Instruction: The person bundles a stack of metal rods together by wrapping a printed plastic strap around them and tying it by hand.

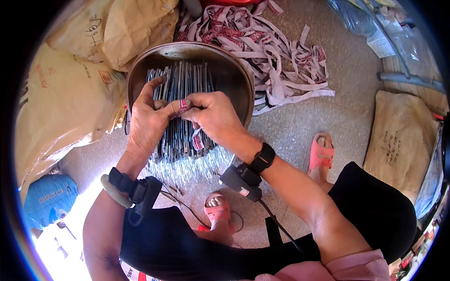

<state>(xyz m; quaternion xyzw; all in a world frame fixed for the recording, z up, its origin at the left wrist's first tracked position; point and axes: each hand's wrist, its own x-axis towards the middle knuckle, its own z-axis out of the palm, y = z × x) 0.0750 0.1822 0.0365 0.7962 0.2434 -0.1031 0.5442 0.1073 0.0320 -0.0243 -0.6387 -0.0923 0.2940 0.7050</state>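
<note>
A cloth strip (198,142), white with a red print, is wrapped round the thumb of my left hand (149,114); its loose end dangles below. The thumb and index finger of that hand are stretched out and apart, while its other fingers are mostly hidden. My right hand (216,114) pinches the strip at the left thumb's tip. Under both hands a thick bundle of thin, shiny metal strips (187,77) lies in a brown round-rimmed container (239,65). Their near ends stick out toward me as a bright, glittering fringe.
A tangled heap of red-and-white cloth strips (286,65) lies on the floor beyond the container. Large yellowish sacks (70,103) crowd the left side, with a blue bag (49,199) below. A brown paper sack (398,140) lies at right. A cable (281,229) hangs near my knees.
</note>
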